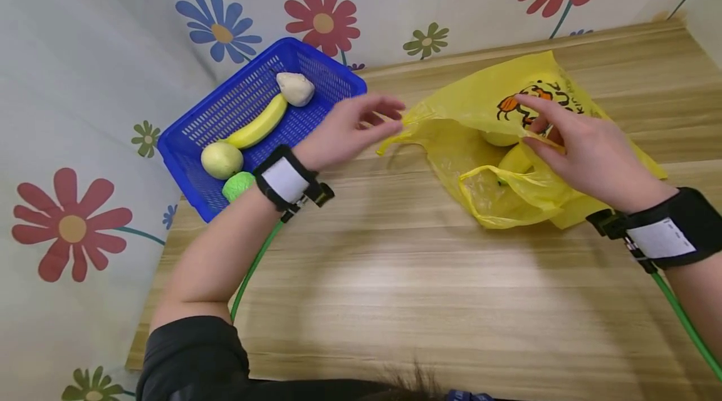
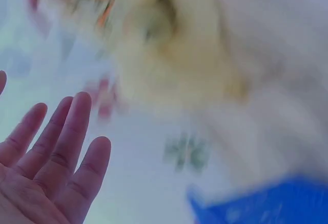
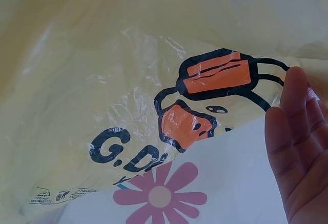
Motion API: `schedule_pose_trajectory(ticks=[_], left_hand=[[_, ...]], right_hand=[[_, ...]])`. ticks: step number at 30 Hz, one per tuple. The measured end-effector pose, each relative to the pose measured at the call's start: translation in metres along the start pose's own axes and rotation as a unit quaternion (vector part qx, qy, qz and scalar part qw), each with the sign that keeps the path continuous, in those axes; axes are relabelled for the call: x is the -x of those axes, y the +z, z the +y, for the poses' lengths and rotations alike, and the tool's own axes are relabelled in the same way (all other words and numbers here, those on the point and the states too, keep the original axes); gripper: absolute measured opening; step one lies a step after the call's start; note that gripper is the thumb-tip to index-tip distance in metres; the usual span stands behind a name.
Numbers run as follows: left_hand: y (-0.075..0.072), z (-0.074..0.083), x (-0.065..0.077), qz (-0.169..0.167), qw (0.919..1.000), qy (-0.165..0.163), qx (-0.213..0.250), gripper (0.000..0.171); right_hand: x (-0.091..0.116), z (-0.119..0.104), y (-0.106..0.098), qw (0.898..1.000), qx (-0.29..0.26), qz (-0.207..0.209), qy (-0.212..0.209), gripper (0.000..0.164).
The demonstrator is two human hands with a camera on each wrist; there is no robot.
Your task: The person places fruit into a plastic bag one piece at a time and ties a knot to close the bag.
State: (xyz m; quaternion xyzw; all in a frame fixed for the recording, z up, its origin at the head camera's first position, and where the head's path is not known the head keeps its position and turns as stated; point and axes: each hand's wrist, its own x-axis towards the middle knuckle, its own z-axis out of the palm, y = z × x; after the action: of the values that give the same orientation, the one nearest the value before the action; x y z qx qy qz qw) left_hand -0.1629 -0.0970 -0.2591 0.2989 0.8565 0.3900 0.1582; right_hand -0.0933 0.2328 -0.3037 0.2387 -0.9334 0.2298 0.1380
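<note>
A yellow plastic bag point(image 1: 468, 97) with an orange and black print lies on the table, its mouth facing the near side. Inside it, partly hidden by the film, are yellow rounded things point(image 1: 516, 160). My left hand point(image 1: 352, 128) is at the bag's left handle end, fingertips right beside it; its fingers point(image 2: 72, 137) look extended and hold nothing in the left wrist view. Over the bag's printed side is my right hand point(image 1: 586, 150), thumb and forefinger apart near the mouth's edge. In the right wrist view its fingers point(image 3: 294, 126) overlap the film.
At the back left stands a blue plastic basket point(image 1: 194, 116) holding a whitish pear-shaped thing point(image 1: 296, 88), a banana point(image 1: 259, 124), a pale green round fruit point(image 1: 222, 160) and a bright green bumpy thing point(image 1: 239, 185). A flowered curtain point(image 1: 383, 0) hangs behind the wooden table point(image 1: 395, 301).
</note>
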Motion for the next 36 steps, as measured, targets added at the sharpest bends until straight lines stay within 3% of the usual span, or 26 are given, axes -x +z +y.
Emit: schedule_pose_trajectory(ticks=[2,4,7,10,14,19,24,28,36], left_hand=[[-0.025,-0.003,0.003,0.042,0.9987,-0.026,-0.013,0.037],[-0.049,-0.009,0.005,0.060,0.9948,-0.070,-0.043,0.042],[-0.078,-0.023,0.010,0.055,0.9839,-0.151,-0.078,0.055],[-0.096,-0.045,0.015,0.045,0.9641,-0.228,-0.128,0.071],[-0.101,-0.088,0.019,0.045,0.9280,-0.300,-0.217,0.089],[-0.099,-0.137,0.025,0.053,0.8880,-0.366,-0.273,0.102],[-0.096,-0.149,0.029,0.039,0.8624,-0.415,-0.287,0.103],[-0.096,-0.154,0.026,0.025,0.8531,-0.434,-0.289,0.102],[-0.090,-0.185,0.019,0.013,0.8532,-0.473,-0.218,0.093]], right_hand=[[0.002,0.000,0.000,1.000,0.000,-0.004,0.007,0.073],[0.003,0.000,0.000,1.000,0.000,-0.007,0.013,0.073],[0.005,0.001,-0.001,1.000,-0.001,-0.013,0.021,0.073],[0.007,0.001,-0.001,1.000,-0.002,-0.015,0.025,0.074],[0.009,0.001,-0.001,1.000,-0.001,-0.015,0.022,0.075],[0.009,0.001,0.000,1.000,0.001,-0.017,0.014,0.076],[0.010,0.002,0.000,1.000,0.007,-0.021,0.021,0.074],[0.011,0.003,-0.001,1.000,0.010,-0.019,0.019,0.074],[0.011,0.004,-0.003,1.000,0.006,-0.019,0.018,0.077]])
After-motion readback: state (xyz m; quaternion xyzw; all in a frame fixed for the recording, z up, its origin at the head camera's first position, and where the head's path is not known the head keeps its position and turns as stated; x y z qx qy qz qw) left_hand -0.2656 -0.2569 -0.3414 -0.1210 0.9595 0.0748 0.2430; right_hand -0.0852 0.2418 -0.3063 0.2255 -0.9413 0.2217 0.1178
